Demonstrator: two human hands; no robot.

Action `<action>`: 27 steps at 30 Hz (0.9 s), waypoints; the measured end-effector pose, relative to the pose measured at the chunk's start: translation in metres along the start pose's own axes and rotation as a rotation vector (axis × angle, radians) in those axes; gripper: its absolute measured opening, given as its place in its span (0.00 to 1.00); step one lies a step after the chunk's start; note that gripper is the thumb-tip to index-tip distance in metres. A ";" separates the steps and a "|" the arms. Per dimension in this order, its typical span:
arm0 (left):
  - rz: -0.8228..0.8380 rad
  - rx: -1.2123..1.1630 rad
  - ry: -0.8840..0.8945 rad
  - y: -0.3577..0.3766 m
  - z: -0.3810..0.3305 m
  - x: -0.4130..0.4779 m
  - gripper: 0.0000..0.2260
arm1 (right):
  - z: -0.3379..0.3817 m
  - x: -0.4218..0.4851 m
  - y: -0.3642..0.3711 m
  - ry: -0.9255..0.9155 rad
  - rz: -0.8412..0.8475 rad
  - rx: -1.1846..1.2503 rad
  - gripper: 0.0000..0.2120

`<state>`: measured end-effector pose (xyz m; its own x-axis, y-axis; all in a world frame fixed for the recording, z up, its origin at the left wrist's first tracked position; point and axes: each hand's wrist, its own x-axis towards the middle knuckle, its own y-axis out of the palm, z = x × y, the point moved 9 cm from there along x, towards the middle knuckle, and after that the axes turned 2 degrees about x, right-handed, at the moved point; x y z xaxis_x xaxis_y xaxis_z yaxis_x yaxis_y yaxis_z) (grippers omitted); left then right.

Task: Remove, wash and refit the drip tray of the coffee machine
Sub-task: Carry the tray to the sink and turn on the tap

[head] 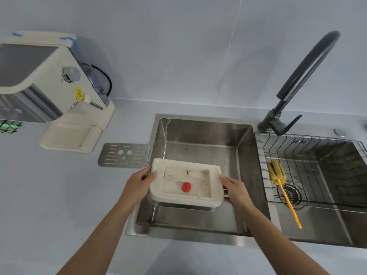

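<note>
Fingers of the left hand (139,180) grip one end of the cream drip tray (185,183), speckled with dark grounds around a red float (186,187), held over the left sink basin (198,139), while the right hand (234,188) clasps its other end

Counter (59,195): pale, plain, runs along the wall.
Coffee machine (45,82): far left, at the back, its base projecting forward.
Grate (124,155): metal, flat, between machine base and sink, right edge at the sink rim.
Wire rack (10,126): black, left edge, mostly cut off.
Sink (198,238): steel, two basins, set into the counter.
Tap (297,82): dark, behind the sink.
</note>
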<state>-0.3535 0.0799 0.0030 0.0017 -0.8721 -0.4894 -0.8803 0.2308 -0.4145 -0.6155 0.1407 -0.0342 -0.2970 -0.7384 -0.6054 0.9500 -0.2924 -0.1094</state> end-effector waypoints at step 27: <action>-0.012 0.316 0.068 -0.027 -0.075 0.037 0.16 | -0.064 0.007 0.067 0.400 0.023 0.613 0.10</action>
<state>-0.3651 0.0086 0.0536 -0.0298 -0.8996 -0.4356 -0.6894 0.3341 -0.6428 -0.5477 0.1547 -0.0957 -0.1087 -0.5045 -0.8565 0.6961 -0.6538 0.2967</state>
